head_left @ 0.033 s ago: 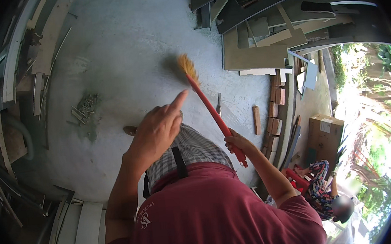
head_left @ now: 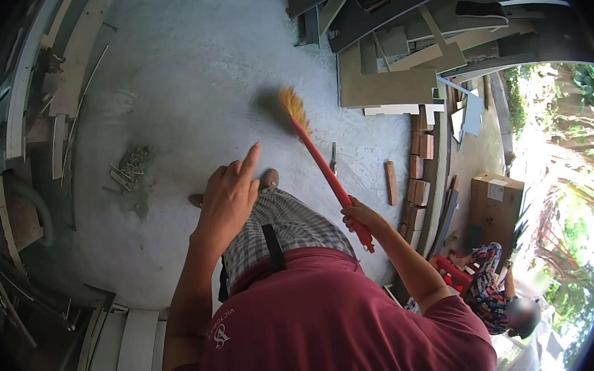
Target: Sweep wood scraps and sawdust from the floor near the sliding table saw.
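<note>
Gripping red broom (head_left: 323, 166) | right hand (head_left: 361, 217) clamped | left hand (head_left: 228, 198) raised, grip apart, forefinger extended

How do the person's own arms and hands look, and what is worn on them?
Both forearms are bare, and the left hand and right hand wear no gloves. No watch, ring or bracelet can be made out. The arms come out of the short sleeves of a dark red shirt with a small white emblem on the left side.
</note>
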The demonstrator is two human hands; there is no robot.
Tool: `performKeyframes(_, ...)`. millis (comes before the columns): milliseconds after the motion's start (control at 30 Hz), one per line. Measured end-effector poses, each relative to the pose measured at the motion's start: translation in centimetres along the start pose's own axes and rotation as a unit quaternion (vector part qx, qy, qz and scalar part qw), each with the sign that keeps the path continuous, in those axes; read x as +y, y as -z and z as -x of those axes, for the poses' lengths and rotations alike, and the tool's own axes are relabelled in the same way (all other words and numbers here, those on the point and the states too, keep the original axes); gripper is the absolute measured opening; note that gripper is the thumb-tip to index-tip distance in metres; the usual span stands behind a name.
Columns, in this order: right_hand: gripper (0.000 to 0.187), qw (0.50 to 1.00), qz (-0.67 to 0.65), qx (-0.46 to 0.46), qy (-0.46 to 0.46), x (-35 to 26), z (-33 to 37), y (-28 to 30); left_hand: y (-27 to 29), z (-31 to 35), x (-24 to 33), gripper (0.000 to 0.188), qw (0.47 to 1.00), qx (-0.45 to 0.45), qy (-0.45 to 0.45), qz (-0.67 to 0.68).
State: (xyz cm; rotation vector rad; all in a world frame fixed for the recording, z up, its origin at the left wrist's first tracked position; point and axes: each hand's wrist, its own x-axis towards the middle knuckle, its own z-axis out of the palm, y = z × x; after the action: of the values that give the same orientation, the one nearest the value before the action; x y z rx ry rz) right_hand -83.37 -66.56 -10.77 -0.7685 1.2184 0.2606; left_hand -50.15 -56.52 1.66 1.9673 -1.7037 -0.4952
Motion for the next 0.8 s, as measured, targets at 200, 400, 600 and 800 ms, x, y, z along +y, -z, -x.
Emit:
performKeyframes(200,0.029,0.995,-0.095,-0.026,-0.026,2.3,-7.1,1.6,-18.2,16.9,-16.4,0.06,0.815,-0.058,0.489,0.304)
performKeyframes(400,0.033,0.983,-0.148,-0.105,-0.016,0.1,-7.3,0.3,-19.7,33.0,-19.3,0.066,0.461,-0.028,0.838,0.291)
performKeyframes(600,0.057,0.987,-0.119,-0.107,-0.02,-2.3,-3.3,0.0,-17.3,23.9,-17.5,0.063,0.633,0.007,0.704,0.322)
performKeyframes(800,0.057,0.998,0.011,0.034,0.051,-2.7,-0.7,1.1,-16.0,10.8,-15.1,0.06,0.715,0.031,0.566,0.41)
